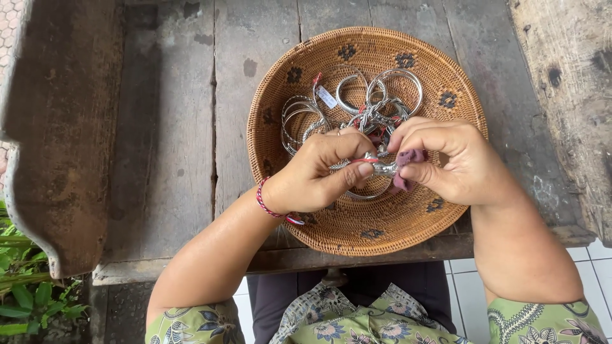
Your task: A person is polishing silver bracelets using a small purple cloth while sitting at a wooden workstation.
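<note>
My left hand [319, 171] pinches a silver bracelet [377, 167] over a round woven basket [440, 76]. A red string band circles that wrist. My right hand [449, 159] presses a small mauve cloth [408, 167] against the same bracelet, thumb and fingers closed on the cloth. Under and behind both hands, several silver bangles [357, 95] lie tangled in the basket, some with red thread and a small white tag [326, 97].
The basket rests on a weathered grey plank table [172, 127]. A dark carved wooden piece [57, 127] lies along the left edge, another worn plank [567, 76] at the right. Green plants [25, 293] show lower left, white floor tiles [465, 299] below.
</note>
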